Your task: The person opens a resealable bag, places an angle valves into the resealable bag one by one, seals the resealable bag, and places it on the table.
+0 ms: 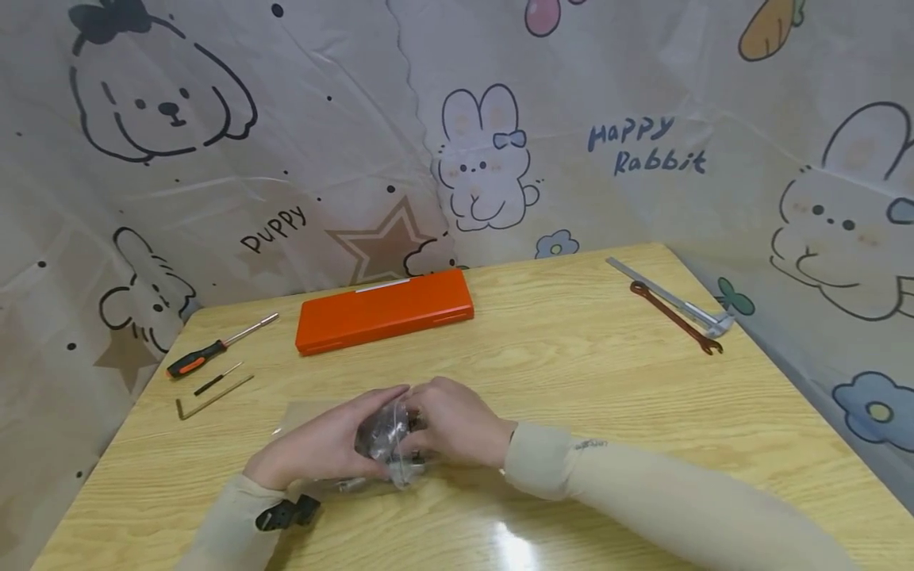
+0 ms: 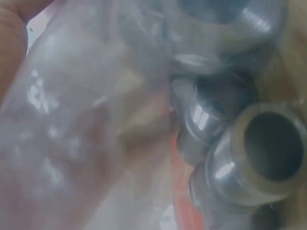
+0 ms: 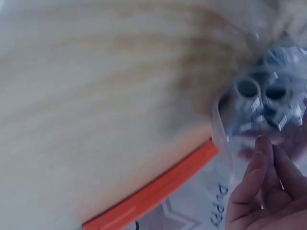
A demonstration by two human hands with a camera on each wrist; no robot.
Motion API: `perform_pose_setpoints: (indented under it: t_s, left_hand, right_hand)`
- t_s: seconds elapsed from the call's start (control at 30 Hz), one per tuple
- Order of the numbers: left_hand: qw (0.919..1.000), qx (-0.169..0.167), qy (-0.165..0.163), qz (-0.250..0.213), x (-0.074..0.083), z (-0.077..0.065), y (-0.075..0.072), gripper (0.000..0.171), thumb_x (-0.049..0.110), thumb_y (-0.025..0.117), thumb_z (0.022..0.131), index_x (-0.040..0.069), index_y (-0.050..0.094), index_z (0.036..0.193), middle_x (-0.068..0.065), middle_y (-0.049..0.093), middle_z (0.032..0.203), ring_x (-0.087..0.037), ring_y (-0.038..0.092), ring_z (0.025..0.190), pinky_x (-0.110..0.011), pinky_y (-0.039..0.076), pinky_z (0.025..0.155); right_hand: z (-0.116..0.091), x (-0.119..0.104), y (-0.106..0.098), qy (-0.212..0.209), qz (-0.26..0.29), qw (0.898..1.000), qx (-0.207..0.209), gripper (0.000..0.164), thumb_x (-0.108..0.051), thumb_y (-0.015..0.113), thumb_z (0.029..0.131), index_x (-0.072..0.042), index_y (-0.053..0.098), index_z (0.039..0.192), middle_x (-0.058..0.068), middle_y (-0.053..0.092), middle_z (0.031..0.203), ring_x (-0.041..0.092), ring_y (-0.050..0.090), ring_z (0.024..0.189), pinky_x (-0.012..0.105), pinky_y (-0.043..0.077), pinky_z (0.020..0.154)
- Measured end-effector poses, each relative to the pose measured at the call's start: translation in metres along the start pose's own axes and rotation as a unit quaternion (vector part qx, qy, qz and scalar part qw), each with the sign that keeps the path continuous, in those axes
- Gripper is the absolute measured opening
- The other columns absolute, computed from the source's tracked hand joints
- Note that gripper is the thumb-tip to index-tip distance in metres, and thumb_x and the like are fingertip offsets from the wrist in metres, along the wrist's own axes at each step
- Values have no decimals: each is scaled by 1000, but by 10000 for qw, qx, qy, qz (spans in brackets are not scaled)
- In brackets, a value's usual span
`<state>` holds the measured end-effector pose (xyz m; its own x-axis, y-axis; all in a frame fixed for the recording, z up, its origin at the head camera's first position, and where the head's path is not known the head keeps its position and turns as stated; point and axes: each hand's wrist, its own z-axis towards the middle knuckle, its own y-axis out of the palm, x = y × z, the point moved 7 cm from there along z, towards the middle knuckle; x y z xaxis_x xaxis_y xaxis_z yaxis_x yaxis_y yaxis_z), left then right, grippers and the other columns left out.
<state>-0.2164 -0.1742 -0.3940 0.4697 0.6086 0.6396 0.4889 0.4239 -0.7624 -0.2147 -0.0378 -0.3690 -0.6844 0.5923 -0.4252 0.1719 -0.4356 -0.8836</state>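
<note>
A clear plastic bag [image 1: 389, 432] full of metal sockets is between both hands, low over the front of the table. My left hand [image 1: 324, 444] grips it from the left, thumb on the near side and fingers on the far side. My right hand [image 1: 457, 420] is at the bag's right edge, its thumb and fingertips drawn together on the plastic. Shiny round sockets [image 2: 268, 148] show hollow ends in the left wrist view. In the right wrist view, the right fingers [image 3: 254, 177] are beside the bag's rim, with sockets [image 3: 248, 88] visible inside.
Behind the hands lies a red case [image 1: 385, 313]. At left are a screwdriver [image 1: 207, 353], a small black driver [image 1: 214, 382] and a hex key [image 1: 214, 398]. A reddish wrench [image 1: 674, 317] and a caliper [image 1: 678, 301] lie at back right. A printed curtain [image 1: 343, 159] hangs behind.
</note>
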Motion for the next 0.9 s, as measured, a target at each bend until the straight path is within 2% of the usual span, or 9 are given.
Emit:
perform_pose_setpoints:
  t_s: [0.13, 0.3, 0.5, 0.67, 0.77, 0.9]
  left_hand:
    - [10000, -18, -27, -4, 0, 1, 3, 104, 42, 87, 73, 26, 28, 157, -3, 36, 155, -27, 41, 135, -52, 38, 107]
    - [9999, -10, 57, 83, 1, 3, 4, 104, 39, 88, 73, 28, 27, 157, -2, 36, 155, -27, 39, 137, -52, 36, 109]
    - [9996, -4, 144, 239, 4, 3, 2, 108, 35, 89, 71, 20, 26, 158, -6, 32, 157, -29, 39, 136, -53, 35, 109]
    - [9997, -21, 106, 235, 5, 4, 2, 108, 31, 89, 71, 21, 25, 158, -7, 31, 158, -30, 40, 135, -54, 36, 108]
    - [9998, -79, 52, 181, 5, 4, 4, 108, 31, 88, 72, 22, 25, 158, -6, 30, 159, -30, 39, 136, -55, 35, 108]
    - [9998, -133, -8, 123, 5, 4, 5, 107, 31, 88, 73, 22, 25, 158, -6, 29, 159, -30, 37, 137, -56, 34, 108]
  right_hand:
    - [-13, 5, -19, 261, 367, 9989, 162, 20, -25, 76, 89, -12, 78, 103, -6, 72, 89, 3, 57, 72, 20, 48, 68]
    - [-35, 6, -30, 272, 920, 9949, 318, 8, -14, 74, 89, -9, 79, 90, -5, 72, 77, -2, 53, 57, 17, 46, 55]
    - [-54, -8, -11, 184, 1357, 9906, -4, 13, -15, 74, 90, -5, 78, 95, -4, 71, 72, -9, 52, 55, 12, 46, 56]
    - [-53, -16, 2, 512, 1472, 9877, -146, 25, -22, 75, 90, -4, 76, 107, -8, 70, 68, -10, 51, 51, 12, 45, 51]
    - [-52, -16, 11, 747, 1509, 9854, -265, 22, -22, 75, 89, -7, 77, 105, -14, 65, 64, -9, 50, 49, 13, 45, 49]
    - [-50, -18, 18, 840, 1595, 9831, -322, 12, -20, 76, 89, -11, 79, 96, -18, 62, 62, -7, 50, 49, 13, 45, 49]
